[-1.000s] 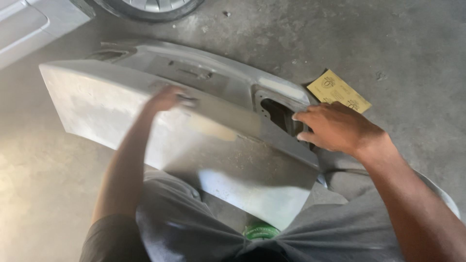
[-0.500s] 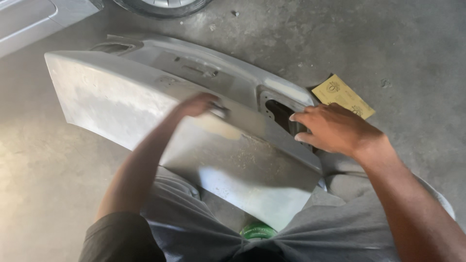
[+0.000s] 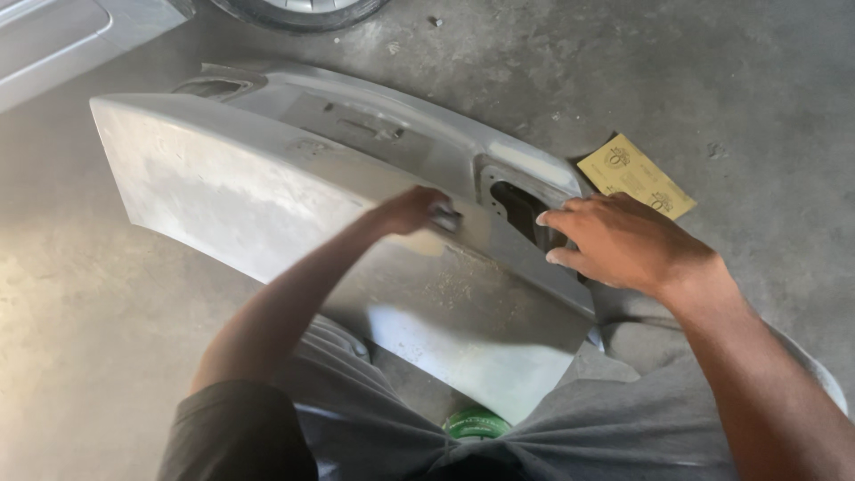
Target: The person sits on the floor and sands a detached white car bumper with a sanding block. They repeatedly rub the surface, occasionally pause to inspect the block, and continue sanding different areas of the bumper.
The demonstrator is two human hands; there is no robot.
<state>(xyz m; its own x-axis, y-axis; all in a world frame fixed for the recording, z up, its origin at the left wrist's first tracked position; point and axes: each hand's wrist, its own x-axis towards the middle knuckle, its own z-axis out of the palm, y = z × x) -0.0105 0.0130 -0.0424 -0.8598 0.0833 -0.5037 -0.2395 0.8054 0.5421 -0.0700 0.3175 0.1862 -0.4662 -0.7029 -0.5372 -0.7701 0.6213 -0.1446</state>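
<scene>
Left hand [image 3: 414, 209], clenched on a small sanding pad [image 3: 445, 216], has slid right across the grey bumper panel [image 3: 267, 191] lying on the floor; right hand [image 3: 623, 240] stays flat, fingers spread, bracing its edge.

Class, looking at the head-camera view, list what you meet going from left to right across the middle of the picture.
Grey bumper panel → left hand pressing a small sanding piece on it → dark opening in the panel → right hand → yellow sandpaper sheet on the concrete floor.

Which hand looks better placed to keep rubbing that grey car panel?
Probably the left hand: it lies on the grey panel with a small pad in its grip. The right hand rests flat by the cut-out opening, apparently steadying.
</scene>
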